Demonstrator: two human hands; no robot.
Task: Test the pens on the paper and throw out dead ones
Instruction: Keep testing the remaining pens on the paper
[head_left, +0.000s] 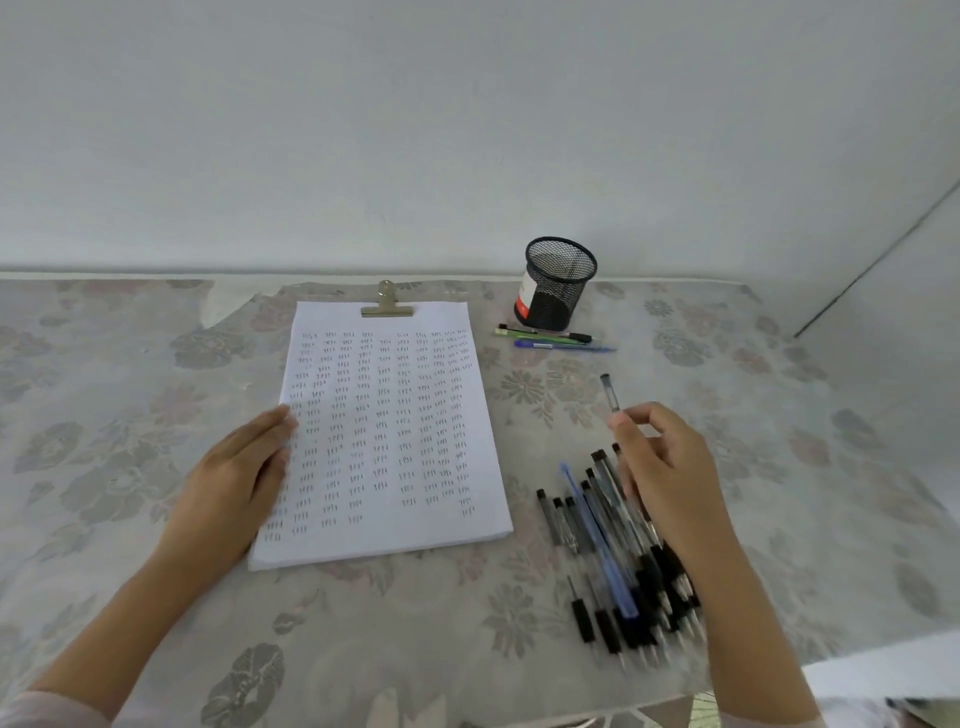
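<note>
The right hand (665, 467) pinched one pen (610, 392) in its fingers, up above the pen pile (613, 561). The left hand (239, 467) lay flat on the paper (389, 415). Best to hold the sheet down and scribble on a bare spot.

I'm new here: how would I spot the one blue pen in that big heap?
Start at the white clipped stack of paper. Just right of its lower corner lies a heap of pens, partly under the right hand. The blue pen is the only one there with a bright blue barrel; its neighbours are clear with black grips.
</note>
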